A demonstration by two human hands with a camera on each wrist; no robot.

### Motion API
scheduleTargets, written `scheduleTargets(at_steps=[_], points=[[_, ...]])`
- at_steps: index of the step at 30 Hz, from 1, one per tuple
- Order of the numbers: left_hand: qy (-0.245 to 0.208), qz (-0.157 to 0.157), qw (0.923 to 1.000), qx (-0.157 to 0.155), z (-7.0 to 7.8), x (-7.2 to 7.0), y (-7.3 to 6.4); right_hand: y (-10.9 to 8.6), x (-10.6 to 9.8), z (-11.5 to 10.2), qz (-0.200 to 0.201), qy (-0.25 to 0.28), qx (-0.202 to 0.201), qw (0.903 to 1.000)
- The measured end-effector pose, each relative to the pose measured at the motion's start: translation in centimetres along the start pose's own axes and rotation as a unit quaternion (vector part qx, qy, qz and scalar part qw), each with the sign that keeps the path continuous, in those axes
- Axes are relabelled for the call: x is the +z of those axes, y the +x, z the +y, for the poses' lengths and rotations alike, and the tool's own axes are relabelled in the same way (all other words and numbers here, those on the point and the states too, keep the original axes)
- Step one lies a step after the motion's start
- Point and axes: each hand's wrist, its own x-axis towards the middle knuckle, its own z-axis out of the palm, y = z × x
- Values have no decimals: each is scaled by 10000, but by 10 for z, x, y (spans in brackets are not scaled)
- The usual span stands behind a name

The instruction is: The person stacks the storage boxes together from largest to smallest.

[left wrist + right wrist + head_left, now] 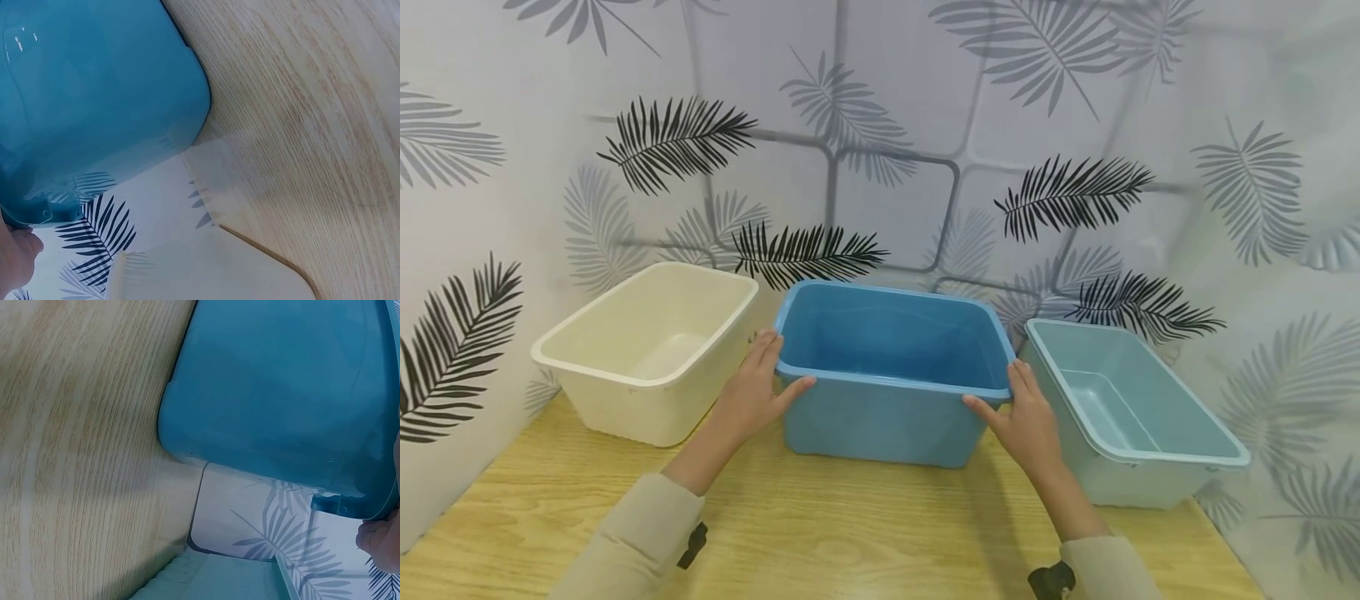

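A blue plastic tub (883, 423) sits on the wooden table between two other tubs, its open top facing up. My left hand (751, 398) holds its left front corner, thumb on the front of the rim and fingers along the side. At the opposite front corner, my right hand (1028, 417) grips the rim the same way. Both wrist views show the tub's smooth wall (100, 87) close up, with curled fingertips (378, 540) just under the rim in the right one. Inside, the visible part of the blue tub holds nothing.
A cream tub (625, 408) stands at the left, close beside my left hand. To the right is a pale green tub (1138, 483), angled outward. Behind them hangs a white leaf-patterned backdrop (902, 208). Bare wood of the table (857, 533) shows in front.
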Motion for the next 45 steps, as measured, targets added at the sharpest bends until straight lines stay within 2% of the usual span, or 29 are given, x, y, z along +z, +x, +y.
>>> scheduleTargets(at_steps=[14, 33, 45], points=[[-76, 212, 9997, 95, 0, 0, -6, -6, 0, 0, 59, 22, -31, 10000], [25, 199, 9998, 44, 4, -6, -17, -18, 1, -4, 256, 110, -111, 9995], [58, 367, 9992, 179, 4, -7, -23, -24, 3, -4, 632, 66, -300, 9975]])
